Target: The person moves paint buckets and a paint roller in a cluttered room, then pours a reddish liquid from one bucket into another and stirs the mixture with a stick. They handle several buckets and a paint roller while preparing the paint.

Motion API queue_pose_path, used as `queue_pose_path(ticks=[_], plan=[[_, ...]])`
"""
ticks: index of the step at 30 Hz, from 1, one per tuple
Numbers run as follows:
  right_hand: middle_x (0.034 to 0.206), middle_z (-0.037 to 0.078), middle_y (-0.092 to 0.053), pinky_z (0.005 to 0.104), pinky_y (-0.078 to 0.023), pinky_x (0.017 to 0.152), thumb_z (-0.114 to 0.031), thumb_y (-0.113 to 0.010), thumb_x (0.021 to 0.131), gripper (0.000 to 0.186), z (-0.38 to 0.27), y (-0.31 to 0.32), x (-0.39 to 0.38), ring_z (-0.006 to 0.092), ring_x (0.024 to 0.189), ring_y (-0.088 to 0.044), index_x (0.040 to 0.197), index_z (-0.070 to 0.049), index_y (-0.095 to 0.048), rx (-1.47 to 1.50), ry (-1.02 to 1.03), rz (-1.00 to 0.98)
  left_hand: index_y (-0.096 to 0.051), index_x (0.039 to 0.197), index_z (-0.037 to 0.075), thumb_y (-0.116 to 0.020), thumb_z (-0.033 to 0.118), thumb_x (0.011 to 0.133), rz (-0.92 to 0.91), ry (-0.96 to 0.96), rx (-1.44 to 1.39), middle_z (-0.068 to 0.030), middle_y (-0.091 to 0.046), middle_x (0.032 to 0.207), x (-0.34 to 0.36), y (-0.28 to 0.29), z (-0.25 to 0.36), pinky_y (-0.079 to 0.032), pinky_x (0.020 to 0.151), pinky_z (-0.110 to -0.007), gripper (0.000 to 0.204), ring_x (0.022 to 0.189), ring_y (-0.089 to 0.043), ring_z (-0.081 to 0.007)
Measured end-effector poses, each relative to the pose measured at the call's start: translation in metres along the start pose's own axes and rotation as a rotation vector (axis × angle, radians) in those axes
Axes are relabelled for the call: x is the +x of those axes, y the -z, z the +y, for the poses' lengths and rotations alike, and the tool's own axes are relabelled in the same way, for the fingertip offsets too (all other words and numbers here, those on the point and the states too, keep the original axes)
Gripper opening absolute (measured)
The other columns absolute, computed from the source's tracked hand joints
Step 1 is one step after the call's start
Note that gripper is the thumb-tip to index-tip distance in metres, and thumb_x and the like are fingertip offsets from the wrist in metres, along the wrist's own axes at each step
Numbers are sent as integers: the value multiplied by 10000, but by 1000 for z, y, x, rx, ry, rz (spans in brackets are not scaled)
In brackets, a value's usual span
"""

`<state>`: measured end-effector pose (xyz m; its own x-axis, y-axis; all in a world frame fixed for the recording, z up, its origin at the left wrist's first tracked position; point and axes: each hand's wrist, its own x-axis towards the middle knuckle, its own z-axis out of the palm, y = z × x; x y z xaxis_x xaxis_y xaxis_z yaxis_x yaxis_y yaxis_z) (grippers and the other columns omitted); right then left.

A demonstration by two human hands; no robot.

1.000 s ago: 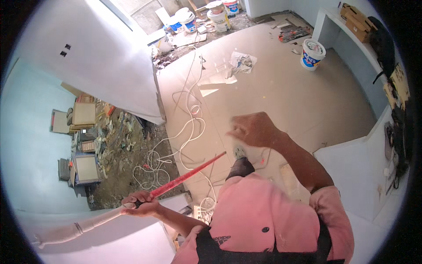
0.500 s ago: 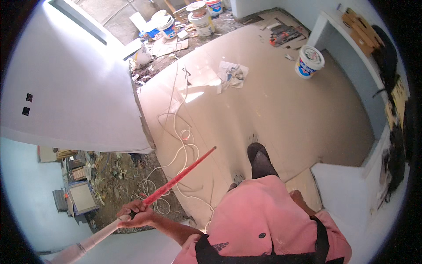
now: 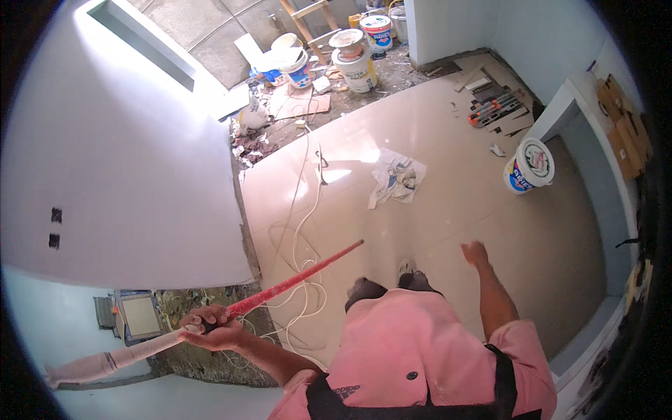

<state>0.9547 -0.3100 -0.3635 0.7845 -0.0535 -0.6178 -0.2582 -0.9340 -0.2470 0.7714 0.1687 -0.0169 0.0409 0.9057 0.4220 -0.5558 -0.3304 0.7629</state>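
My left hand (image 3: 210, 323) is closed around a long pole (image 3: 294, 278), whose slim red section points forward and up to the right, while its thicker whitish section runs to the lower left. My right hand (image 3: 474, 253) hangs out to the right over the glossy beige tiles, fingers loosely curled, with nothing visible in them. Below me, my feet are partly hidden by my pink shirt (image 3: 406, 336). Looped white cable (image 3: 301, 224) lies on the tiles beneath the pole, and crumpled paper (image 3: 395, 178) lies ahead.
A white lidded bucket (image 3: 528, 166) stands by a low ledge (image 3: 581, 105) with cardboard (image 3: 619, 126) on it. Tools (image 3: 493, 108) lie at the back right. Buckets (image 3: 353, 66), a wooden ladder (image 3: 304, 21) and debris fill the back. A white wall (image 3: 133, 175) rises left, beside stacked tiles (image 3: 140, 315).
I have moved, so the floor and buckets sit differently in view. My right hand swung from the middle, down behind my shirt, out to the right. My left hand keeps hold of the pole.
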Motion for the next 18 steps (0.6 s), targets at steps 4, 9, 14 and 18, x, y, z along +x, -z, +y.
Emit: queue_pose_path(ticks=[4,9,14,18], plan=[[797,149,-588,392,-450,708,-396,-523,806,392,-35,85,101,270,793,-581,813,-6,-554,76,277,274,-342,687,127,-350,534,861,-96,-9,-3,-3,-274,454,-7,-70,-36,-252,274,-229,443,320,-268,-101],[692,122,-573,366,-456,623,-312,-578,772,301,-134,143,122,254,680,-581,743,-17,-527,271,304,290,-353,691,134,-331,535,866,-148,26,-53,12,-273,457,14,-129,-101,-263,282,-222,438,325,-274,-87],[981,107,-577,404,-417,814,-301,-495,817,274,-76,57,191,286,941,-528,988,-108,-587,-466,492,47,-365,651,155,-374,516,864,-206,58,-145,17,-280,457,43,-213,-180,-247,268,-218,419,320,-259,-80],[978,148,-587,407,-438,781,-323,-498,812,319,-68,47,180,276,908,-562,962,-64,-607,-10,-16,-143,-363,648,160,-385,517,859,-270,185,-229,25,-270,446,64,-284,-239,-243,266,-219,415,322,-254,-72]])
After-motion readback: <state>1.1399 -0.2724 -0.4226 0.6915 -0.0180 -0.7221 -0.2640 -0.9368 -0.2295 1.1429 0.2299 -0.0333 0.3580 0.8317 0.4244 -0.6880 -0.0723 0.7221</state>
